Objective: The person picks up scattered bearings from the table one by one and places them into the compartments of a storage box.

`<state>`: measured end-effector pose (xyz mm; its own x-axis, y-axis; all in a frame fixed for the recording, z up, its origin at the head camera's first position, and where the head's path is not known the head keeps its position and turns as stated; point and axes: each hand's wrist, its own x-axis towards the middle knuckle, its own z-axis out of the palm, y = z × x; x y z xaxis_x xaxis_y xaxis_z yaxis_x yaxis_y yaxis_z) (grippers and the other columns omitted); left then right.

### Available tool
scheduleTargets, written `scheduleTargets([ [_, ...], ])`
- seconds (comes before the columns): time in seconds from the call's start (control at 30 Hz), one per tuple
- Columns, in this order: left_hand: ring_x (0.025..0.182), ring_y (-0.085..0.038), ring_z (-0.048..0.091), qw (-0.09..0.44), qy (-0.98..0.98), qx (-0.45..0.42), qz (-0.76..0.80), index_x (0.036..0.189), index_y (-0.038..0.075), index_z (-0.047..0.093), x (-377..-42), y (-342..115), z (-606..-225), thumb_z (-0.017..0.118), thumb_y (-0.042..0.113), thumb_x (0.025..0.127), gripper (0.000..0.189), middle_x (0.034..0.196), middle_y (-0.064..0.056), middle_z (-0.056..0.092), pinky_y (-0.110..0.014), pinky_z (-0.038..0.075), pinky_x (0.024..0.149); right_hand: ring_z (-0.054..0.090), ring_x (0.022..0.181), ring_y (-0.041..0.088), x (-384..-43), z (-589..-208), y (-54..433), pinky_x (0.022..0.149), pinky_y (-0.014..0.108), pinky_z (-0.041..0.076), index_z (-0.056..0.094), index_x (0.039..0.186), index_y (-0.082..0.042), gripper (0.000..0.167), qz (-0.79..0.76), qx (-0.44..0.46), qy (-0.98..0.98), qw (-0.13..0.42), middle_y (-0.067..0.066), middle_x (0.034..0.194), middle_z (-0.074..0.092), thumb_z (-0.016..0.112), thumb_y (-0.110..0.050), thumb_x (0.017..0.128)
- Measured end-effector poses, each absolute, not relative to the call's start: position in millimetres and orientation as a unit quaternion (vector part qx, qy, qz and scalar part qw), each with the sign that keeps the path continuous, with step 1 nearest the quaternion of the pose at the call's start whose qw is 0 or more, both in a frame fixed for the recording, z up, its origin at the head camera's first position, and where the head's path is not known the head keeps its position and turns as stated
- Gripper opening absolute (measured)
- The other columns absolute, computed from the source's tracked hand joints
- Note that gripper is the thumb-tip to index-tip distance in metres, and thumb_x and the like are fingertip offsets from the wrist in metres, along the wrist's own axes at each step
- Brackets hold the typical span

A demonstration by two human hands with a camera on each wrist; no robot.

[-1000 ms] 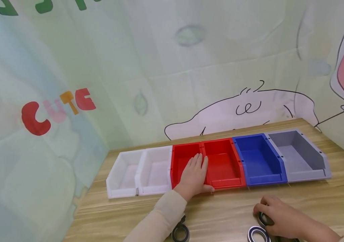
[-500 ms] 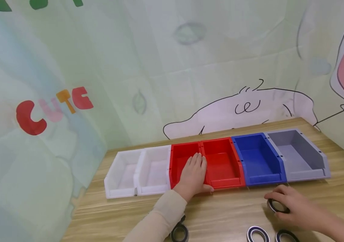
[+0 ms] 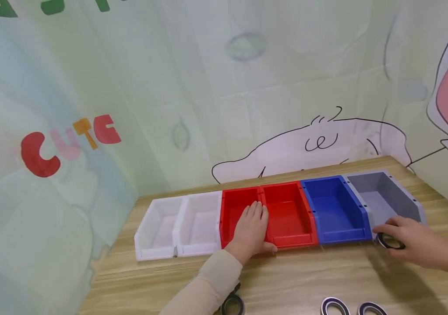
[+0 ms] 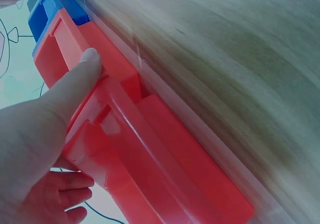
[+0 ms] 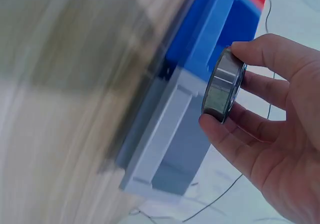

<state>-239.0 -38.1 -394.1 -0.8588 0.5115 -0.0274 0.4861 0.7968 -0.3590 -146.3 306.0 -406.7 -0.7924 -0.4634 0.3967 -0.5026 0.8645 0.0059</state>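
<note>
A ring-shaped metal ball bearing (image 5: 222,87) is pinched between the thumb and fingers of my right hand (image 3: 418,243). In the head view that hand is at the front lip of the grey bin (image 3: 377,201), the bearing tilted and partly covered by fingers. My left hand (image 3: 249,228) lies with straight fingers over the divider between the left red bin (image 3: 233,205) and the right red bin (image 3: 287,214). Its thumb touches the front edge, as the left wrist view also shows. Two bearings lie on the table: one bearing (image 3: 324,306) and another bearing (image 3: 361,309) beside it.
A blue bin (image 3: 332,210) stands between the red and grey bins. Two white bins (image 3: 200,223) end the row at the left. A dark-ringed bearing (image 3: 241,305) lies by my left sleeve, partly hidden. The wooden table (image 3: 287,275) meets a printed cloth (image 3: 160,87) behind.
My right hand has lifted a bearing from beside the others and carried it up and to the right, to the grey bin's front. My left hand has stayed on the red bins.
</note>
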Motion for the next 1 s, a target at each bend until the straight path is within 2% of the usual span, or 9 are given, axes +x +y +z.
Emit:
scheduleTargets([
  [0.27, 0.138, -0.023, 0.029, 0.045, -0.946, -0.262, 0.184, 0.145, 0.015, 0.027, -238, -38, -396, 0.067, 0.067, 0.064, 0.104, 0.15, -0.003, 0.029, -0.033, 0.029, 0.111, 0.049, 0.067, 0.007, -159, -395, 328, 0.055, 0.025, 0.041, 0.068, 0.093, -0.008, 0.04, 0.03, 0.214, -0.966, 0.14, 0.0, 0.082, 0.056, 0.081, -0.022, 0.059],
  [0.47, 0.137, -0.023, 0.03, 0.046, -0.948, -0.259, 0.18, 0.144, 0.015, 0.027, -237, -40, -397, 0.069, 0.065, 0.063, 0.104, 0.15, -0.003, 0.03, -0.034, 0.031, 0.11, 0.056, 0.073, 0.019, -175, -391, 335, 0.06, 0.033, 0.046, 0.067, 0.1, -0.002, 0.04, 0.047, 0.173, -0.981, 0.079, 0.009, 0.087, 0.059, 0.077, -0.023, 0.067],
  [0.8, 0.137, -0.022, 0.03, 0.049, -0.949, -0.259, 0.174, 0.144, 0.015, 0.027, -238, -42, -396, 0.069, 0.065, 0.063, 0.105, 0.15, -0.003, 0.03, -0.033, 0.03, 0.111, 0.058, 0.077, 0.027, -206, -392, 338, 0.061, 0.037, 0.048, 0.063, 0.105, 0.007, 0.041, 0.065, 0.166, -0.982, 0.06, 0.018, 0.088, 0.059, 0.072, -0.018, 0.073],
  [1.0, 0.137, -0.022, 0.03, 0.05, -0.951, -0.253, 0.171, 0.145, 0.015, 0.027, -240, -42, -394, 0.071, 0.064, 0.062, 0.105, 0.15, -0.003, 0.03, -0.033, 0.03, 0.111, 0.059, 0.079, 0.037, -226, -395, 331, 0.065, 0.047, 0.05, 0.061, 0.106, 0.008, 0.04, 0.049, 0.145, -0.987, 0.043, 0.023, 0.089, 0.058, 0.071, -0.013, 0.073],
])
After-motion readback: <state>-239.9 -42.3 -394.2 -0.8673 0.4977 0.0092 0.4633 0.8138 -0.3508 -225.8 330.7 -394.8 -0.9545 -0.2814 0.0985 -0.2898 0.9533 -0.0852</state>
